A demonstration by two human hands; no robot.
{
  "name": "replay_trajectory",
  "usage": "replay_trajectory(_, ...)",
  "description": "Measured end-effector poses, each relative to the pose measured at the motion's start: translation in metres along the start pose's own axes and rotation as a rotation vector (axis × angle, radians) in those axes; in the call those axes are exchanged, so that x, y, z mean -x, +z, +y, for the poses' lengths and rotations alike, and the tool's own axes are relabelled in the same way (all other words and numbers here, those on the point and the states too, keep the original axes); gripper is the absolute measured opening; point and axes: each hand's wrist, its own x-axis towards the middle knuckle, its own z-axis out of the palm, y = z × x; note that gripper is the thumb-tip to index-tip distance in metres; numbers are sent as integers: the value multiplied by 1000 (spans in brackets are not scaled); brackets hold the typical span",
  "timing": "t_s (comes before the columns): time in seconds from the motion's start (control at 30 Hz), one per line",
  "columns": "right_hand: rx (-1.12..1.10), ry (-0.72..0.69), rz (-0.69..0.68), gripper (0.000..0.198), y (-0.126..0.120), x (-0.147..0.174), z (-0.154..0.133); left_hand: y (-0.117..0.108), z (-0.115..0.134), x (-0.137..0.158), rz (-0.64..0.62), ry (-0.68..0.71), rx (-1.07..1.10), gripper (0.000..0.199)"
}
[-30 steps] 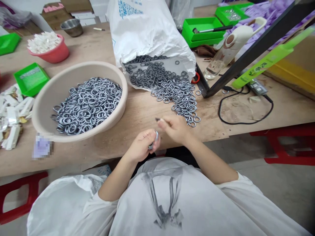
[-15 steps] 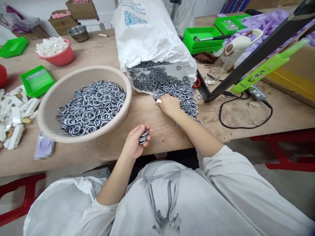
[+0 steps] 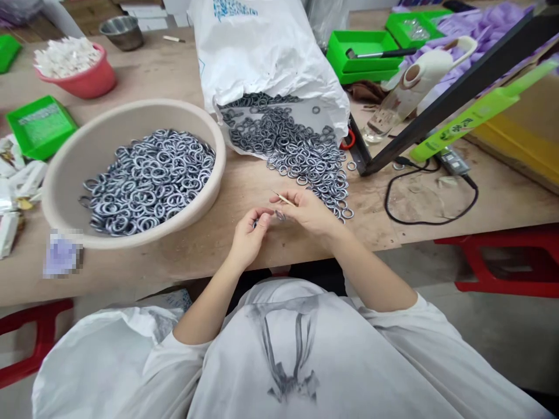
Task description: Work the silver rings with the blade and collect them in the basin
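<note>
My left hand [image 3: 250,237] is curled around a few grey rings [image 3: 255,223], mostly hidden by the fingers. Close beside it, above the table's front part, my right hand [image 3: 312,214] grips a thin pale-handled tool [image 3: 286,201] with a fine dark tip. Another grey ring [image 3: 280,215] shows at the right fingertips, between the two hands. Behind the right hand, a heap of grey rings [image 3: 305,157] spills from the mouth of a white sack [image 3: 262,58]. To the left stands a wide beige basin [image 3: 56,180] with many more such rings in it.
A red bowl [image 3: 89,84] of white pieces and a green tray [image 3: 41,128] stand at left. On the right a black metal bar [image 3: 437,105] slants upward near a bottle [image 3: 388,110] and a looped black cable [image 3: 388,203]. Green bins [image 3: 362,43] sit behind.
My right hand has drawn back from the ring heap toward my left hand, with the tool and a ring at its fingers. The left hand has turned and closed over its rings.
</note>
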Motion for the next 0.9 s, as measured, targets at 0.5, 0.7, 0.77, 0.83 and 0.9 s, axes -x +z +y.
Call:
replay_trajectory(0.5,-280,-107,93,43,36,33,-6,19,24,19,-87,-220,399,50)
replay_trajectory(0.7,233,-364,193,46,21,42,-15,15,34,23,-136,-208,457,51)
replay_trajectory(0.77,426,-425,165,46,21,51,-19,14,33,23,-101,-231,455,52)
replay_trajectory(0.83,554,-437,169,47,24,58,-23,13,32,23,-80,-256,449,52)
replay_trajectory(0.9,620,-435,167,50,26,60,-23,12,31,24,-84,-264,444,52)
